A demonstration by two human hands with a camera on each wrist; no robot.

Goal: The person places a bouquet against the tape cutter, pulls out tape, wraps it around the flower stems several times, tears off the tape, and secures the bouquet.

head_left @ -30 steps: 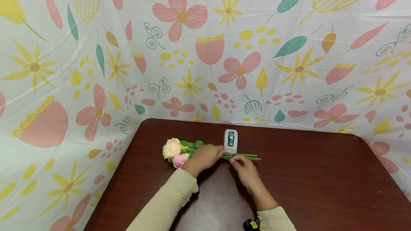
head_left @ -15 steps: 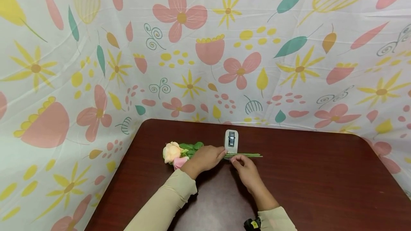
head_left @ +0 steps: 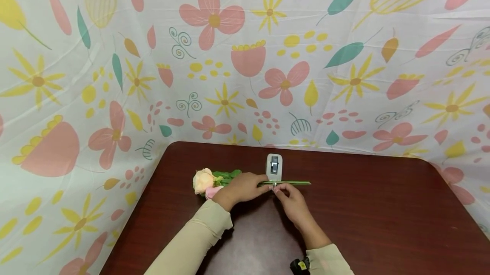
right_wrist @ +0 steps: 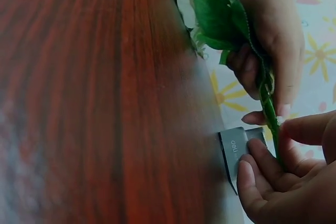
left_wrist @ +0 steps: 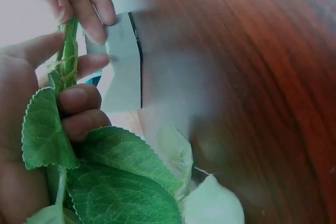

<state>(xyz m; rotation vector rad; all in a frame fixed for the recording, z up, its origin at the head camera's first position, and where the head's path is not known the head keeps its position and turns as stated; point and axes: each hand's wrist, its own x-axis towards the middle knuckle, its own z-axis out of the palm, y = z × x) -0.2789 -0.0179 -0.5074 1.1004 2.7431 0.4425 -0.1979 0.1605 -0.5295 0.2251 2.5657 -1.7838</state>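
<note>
My left hand grips a small bunch of artificial roses by the green stems, fingers curled round them just below the leaves. A peach rose and a pink rose lie to its left. My right hand is at the stems beside the left fingertips, its thumb and forefinger pinching a small clear bit of tape against them. Right behind the stems is a pale grey tape dispenser, marked "deli" in the right wrist view. The stem ends stick out to the right.
A dark reddish-brown wooden table lies under everything. Behind it and to the left hangs a white cloth printed with flowers. A black strap device is on the right wrist.
The left fingertips have shifted slightly down toward the right fingertips, and a shiny bit of tape now shows between them. The stems are tilted a little differently; the dispenser stays in place.
</note>
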